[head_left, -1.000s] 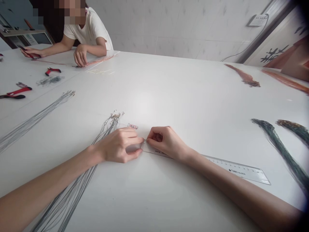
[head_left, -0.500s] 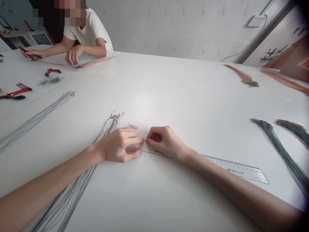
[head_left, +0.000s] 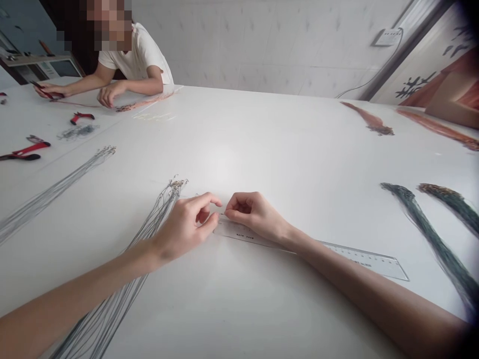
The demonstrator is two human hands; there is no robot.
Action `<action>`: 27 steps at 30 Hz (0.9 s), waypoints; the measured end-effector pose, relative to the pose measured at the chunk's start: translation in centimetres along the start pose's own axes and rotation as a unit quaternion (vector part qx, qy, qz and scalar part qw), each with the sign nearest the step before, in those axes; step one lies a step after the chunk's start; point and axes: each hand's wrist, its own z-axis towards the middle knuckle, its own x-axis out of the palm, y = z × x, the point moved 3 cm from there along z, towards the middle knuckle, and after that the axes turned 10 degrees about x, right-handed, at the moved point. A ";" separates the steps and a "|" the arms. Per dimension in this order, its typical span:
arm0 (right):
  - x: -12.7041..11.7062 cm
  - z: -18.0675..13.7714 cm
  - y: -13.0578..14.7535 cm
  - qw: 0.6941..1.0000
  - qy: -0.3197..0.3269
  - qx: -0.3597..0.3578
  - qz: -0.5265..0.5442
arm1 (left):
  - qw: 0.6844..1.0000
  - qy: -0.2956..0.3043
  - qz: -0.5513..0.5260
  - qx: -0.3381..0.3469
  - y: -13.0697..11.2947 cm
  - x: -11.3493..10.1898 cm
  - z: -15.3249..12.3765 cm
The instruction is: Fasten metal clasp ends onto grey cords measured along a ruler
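A clear ruler (head_left: 234, 230) lies slantwise on the white table, partly under my right hand. My right hand (head_left: 249, 212) is closed in a pinch at the ruler's left end; a tiny dark bit shows by the fingertips, too small to name. Just left of it, my left hand (head_left: 189, 222) has its thumb and index finger apart, with nothing visible between them. Beneath my left forearm runs a bundle of thin grey cords (head_left: 149, 224) with small metal ends (head_left: 178, 183) at its far end.
Another grey cord bundle (head_left: 67, 182) lies at the left, near red-handled pliers (head_left: 32, 148). Dark green bundles (head_left: 419, 219) and orange-brown ones (head_left: 368, 118) are at the right. Across the table a person in a white shirt (head_left: 145, 57) works with a red-handled tool (head_left: 47, 93).
My left thumb and index finger have drawn back from the ruler's end and lifted, and the index finger now bends. The small printed packet is now mostly behind my left hand. My right hand keeps its pinch.
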 end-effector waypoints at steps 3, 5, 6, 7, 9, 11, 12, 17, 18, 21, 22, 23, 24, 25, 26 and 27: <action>0.0 -0.1 0.0 1.000 0.005 -0.009 0.015 | 0.994 -0.012 -0.078 -0.071 -0.6 0.2 -0.1; 0.0 -0.1 0.1 1.000 0.006 -0.010 0.019 | 0.986 -0.015 -0.128 -0.107 -0.6 0.4 -0.1; 0.0 -0.1 0.1 1.000 0.004 -0.010 0.019 | 0.982 -0.017 -0.144 -0.117 -0.6 0.5 -0.1; 0.0 -0.1 0.1 1.000 0.001 -0.009 0.017 | 0.980 -0.020 -0.155 -0.124 -0.5 0.6 -0.1; 0.0 -0.1 0.3 1.000 -0.004 -0.009 0.014 | 0.976 -0.031 -0.170 -0.132 -0.2 0.8 -0.1; -0.1 -0.1 0.5 1.000 -0.004 -0.010 0.011 | 0.973 -0.053 -0.179 -0.134 -0.1 0.9 -0.2; -0.1 -0.1 0.6 1.000 -0.003 -0.011 0.013 | 0.973 -0.065 -0.178 -0.129 0.0 0.9 -0.3; -0.5 0.0 0.6 0.996 0.057 0.022 0.064 | 0.979 -0.094 -0.164 -0.082 -0.3 1.0 -0.6; -0.5 0.0 0.5 0.993 0.081 0.031 0.080 | 0.980 -0.091 -0.162 -0.075 -0.4 1.1 -0.7; -0.9 0.2 0.2 0.983 0.124 0.052 0.124 | 0.987 -0.086 -0.130 -0.035 -0.9 1.1 -0.9; -1.0 0.2 0.1 0.980 0.127 0.058 0.140 | 0.990 -0.087 -0.110 -0.013 -1.1 1.1 -1.0; -1.1 0.2 0.1 0.977 0.129 0.063 0.157 | 0.992 -0.090 -0.090 0.011 -1.3 1.1 -1.1; -1.2 0.2 0.0 0.973 0.135 0.067 0.175 | 0.992 -0.094 -0.073 0.037 -1.5 1.1 -1.2; -1.1 0.2 0.0 0.968 0.145 0.071 0.192 | 0.992 -0.099 -0.058 0.059 -1.7 1.1 -1.3; -1.1 0.2 0.1 0.962 0.159 0.074 0.208 | 0.990 -0.105 -0.047 0.077 -1.8 1.1 -1.4; -1.0 0.1 0.1 0.957 0.175 0.076 0.220 | 0.989 -0.111 -0.039 0.092 -1.9 1.0 -1.5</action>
